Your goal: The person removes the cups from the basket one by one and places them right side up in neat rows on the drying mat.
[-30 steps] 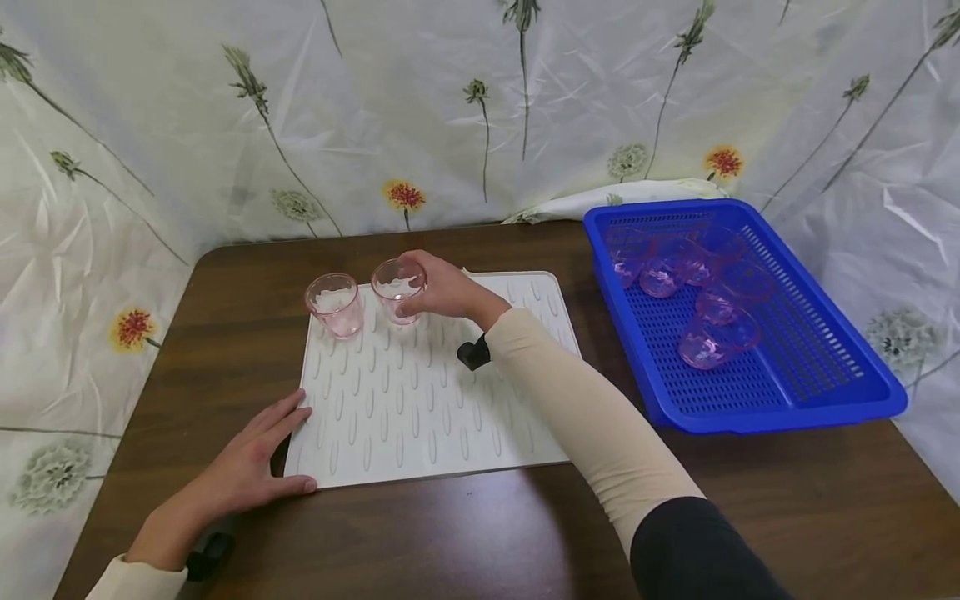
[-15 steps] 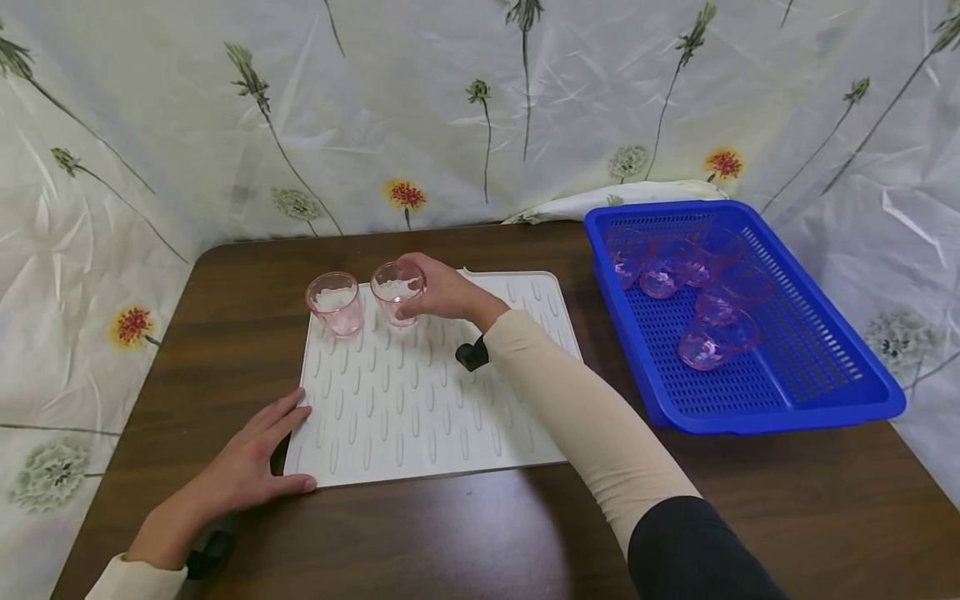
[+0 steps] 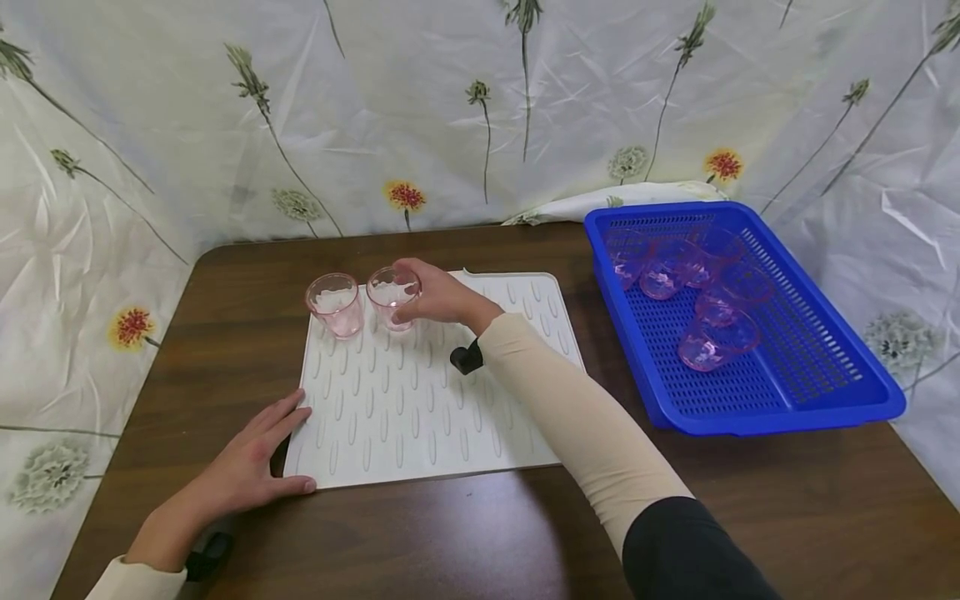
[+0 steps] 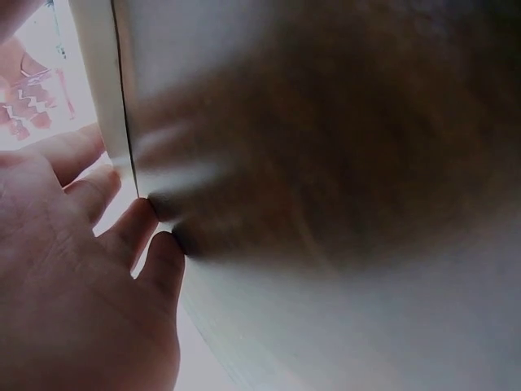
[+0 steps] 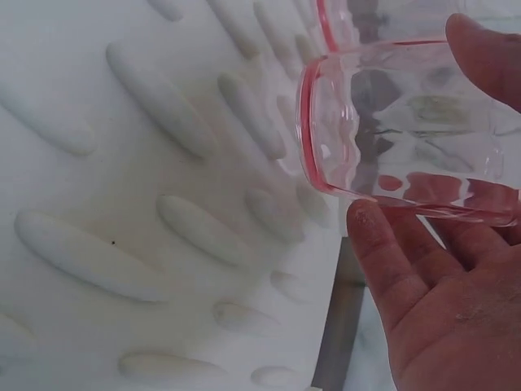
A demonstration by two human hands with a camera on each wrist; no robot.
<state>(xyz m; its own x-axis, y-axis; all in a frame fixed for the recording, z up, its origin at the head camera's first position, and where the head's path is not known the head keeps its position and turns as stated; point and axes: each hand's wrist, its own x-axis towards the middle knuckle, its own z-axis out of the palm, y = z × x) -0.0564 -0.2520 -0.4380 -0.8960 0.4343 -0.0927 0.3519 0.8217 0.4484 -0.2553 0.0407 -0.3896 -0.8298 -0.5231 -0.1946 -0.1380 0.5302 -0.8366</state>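
Note:
My right hand (image 3: 442,293) grips a clear pink-tinted drinking glass (image 3: 382,305), thumb on one side and fingers on the other. The glass stands upright over the far left part of a white ridged mat (image 3: 435,417). Just left of it, a second pink glass (image 3: 334,308) stands at the mat's far left corner; the gap between the two is small. In the right wrist view, the held glass (image 5: 407,122) lies between thumb and fingertips. My left hand (image 3: 243,467) rests with spread fingers at the mat's near left edge; its fingertips (image 4: 167,252) touch there.
On the right of the brown wooden table (image 3: 480,533) sits a blue perforated basket (image 3: 832,408). Several pink glasses (image 3: 716,337) lie or lean inside it, mostly toward its far left. A flowered plastic sheet (image 3: 450,108) hangs behind the table.
My right hand and the glass in it have shifted slightly left and toward me, closer to the standing glass. The left hand has stayed in place.

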